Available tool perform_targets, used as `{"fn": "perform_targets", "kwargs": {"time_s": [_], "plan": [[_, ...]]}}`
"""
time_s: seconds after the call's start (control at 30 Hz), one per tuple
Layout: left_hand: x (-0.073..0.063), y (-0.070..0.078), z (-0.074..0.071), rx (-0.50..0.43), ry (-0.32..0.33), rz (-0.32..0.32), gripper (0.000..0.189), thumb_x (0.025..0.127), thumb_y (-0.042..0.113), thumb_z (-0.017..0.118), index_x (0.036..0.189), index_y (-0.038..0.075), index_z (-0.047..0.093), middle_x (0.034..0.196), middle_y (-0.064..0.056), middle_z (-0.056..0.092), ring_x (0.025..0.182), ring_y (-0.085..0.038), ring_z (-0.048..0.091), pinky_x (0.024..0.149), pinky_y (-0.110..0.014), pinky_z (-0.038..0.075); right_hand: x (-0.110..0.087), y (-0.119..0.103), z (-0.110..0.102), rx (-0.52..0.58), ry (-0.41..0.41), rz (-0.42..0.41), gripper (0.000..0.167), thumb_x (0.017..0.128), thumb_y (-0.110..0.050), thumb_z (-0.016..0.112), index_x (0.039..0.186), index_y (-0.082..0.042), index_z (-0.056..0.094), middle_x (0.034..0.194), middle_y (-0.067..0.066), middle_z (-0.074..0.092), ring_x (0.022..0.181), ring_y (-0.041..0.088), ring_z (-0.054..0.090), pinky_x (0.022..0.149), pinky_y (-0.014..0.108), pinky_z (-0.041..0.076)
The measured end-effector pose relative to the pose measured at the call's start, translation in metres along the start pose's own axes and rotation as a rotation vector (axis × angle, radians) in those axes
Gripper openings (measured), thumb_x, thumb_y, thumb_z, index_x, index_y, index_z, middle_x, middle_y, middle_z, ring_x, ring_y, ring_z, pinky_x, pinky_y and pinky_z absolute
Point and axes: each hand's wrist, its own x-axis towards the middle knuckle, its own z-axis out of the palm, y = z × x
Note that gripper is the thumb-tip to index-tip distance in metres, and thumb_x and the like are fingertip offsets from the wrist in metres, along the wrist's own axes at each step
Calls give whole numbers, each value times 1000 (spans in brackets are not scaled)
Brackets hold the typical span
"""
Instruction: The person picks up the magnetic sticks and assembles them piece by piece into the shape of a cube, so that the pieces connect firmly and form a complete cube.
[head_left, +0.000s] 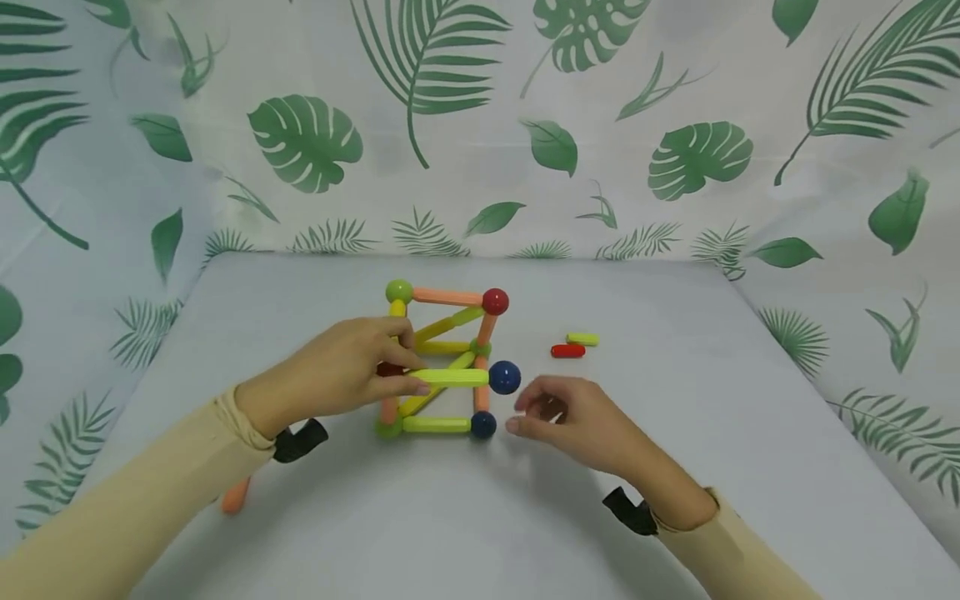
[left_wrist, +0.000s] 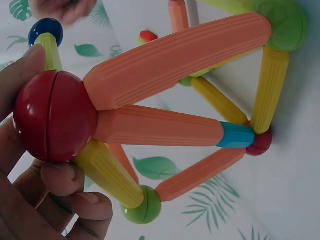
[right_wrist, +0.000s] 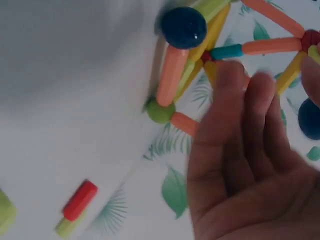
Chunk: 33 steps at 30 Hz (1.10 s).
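A frame of rods and balls stands on the white table, in front of the person and between the two hands; the left hand grips its raised red ball, fingers and thumb curled about it and the root of a yellow-green rod; that rod points toward the right hand and bears a blue ball at its tip; from the red ball two orange rods and a yellow one also run out, one orange rod ending in a teal piece; the right hand is just beside the blue ball, fingers loosely bent and holding nothing, though whether they touch it I cannot tell; beyond that hand a short red rod and a short yellow-green piece lie side by side; a loose orange stick shows by the left sleeve; behind the table hangs a leaf-printed cloth.
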Motion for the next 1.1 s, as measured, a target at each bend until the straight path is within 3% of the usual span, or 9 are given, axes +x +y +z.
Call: {"fn": "perform_targets", "kwargs": {"time_s": [0.1, 0.23, 0.33, 0.43, 0.63, 0.77, 0.93, 1.0, 1.1], "plan": [[8, -3, 2, -29, 0, 25, 22, 86, 39, 80, 91, 17, 81, 86, 8, 52, 72, -9, 48, 62, -28, 44, -9, -13, 14, -209, -201, -60, 15, 90, -41, 77, 90, -27, 71, 74, -14, 60, 71, 6, 57, 65, 27, 49], [15, -8, 1, -38, -6, 15, 21, 86, 39, 80, 91, 18, 81, 87, 8, 52, 74, -10, 49, 64, -29, 45, -4, -51, 61, -436, -428, -311, 25, 91, -43, 76, 111, -27, 73, 93, -19, 63, 81, -4, 56, 72, 20, 48], [18, -13, 2, -45, -4, 12, 21, 86, 37, 80, 90, 17, 81, 88, 8, 52, 75, -10, 50, 66, -30, 45, 13, -77, 104, -603, -462, -492, 49, 93, -47, 72, 135, -26, 61, 126, -14, 60, 104, -4, 57, 83, 18, 48], [19, -16, 2, -48, -5, 14, 20, 86, 37, 80, 90, 17, 80, 88, 7, 52, 76, -10, 49, 67, -30, 45, 32, -98, 142, -735, -453, -618, 67, 95, -54, 66, 152, -27, 44, 153, -7, 41, 129, 2, 47, 95, 20, 45], [20, -16, 1, -48, -27, -16, 23, 86, 39, 80, 95, 17, 82, 87, 8, 51, 76, -11, 48, 66, -31, 43, 60, -130, 194, -890, -462, -712, 85, 97, -69, 44, 163, -26, 12, 167, -6, 8, 146, 7, 20, 108, 18, 30], [18, -16, 0, -50, -30, -17, 25, 86, 38, 80, 99, 17, 82, 87, 9, 51, 78, -10, 48, 67, -31, 43, 64, -134, 205, -927, -427, -774, 74, 100, -66, 41, 160, -25, 25, 165, -5, 18, 144, 6, 23, 104, 16, 32], [16, -18, -1, -56, -12, 8, 23, 86, 36, 80, 98, 17, 82, 87, 9, 51, 78, -9, 49, 67, -30, 44, 49, -120, 188, -865, -404, -823, 46, 102, -60, 45, 132, -27, 55, 137, -11, 43, 111, -2, 44, 85, 13, 41], [16, -18, -2, -64, -12, 11, 22, 86, 36, 80, 98, 17, 82, 87, 9, 51, 77, -9, 49, 67, -30, 44, 39, -109, 175, -837, -418, -817, 42, 102, -59, 47, 127, -27, 58, 127, -13, 46, 102, -3, 45, 85, 13, 42], [15, -20, -2, -72, -21, 7, 21, 88, 37, 79, 97, 18, 81, 88, 9, 52, 77, -10, 49, 67, -30, 44, 23, -91, 154, -787, -447, -772, 41, 102, -57, 50, 129, -28, 60, 123, -16, 48, 106, -4, 47, 95, 15, 40]]}}
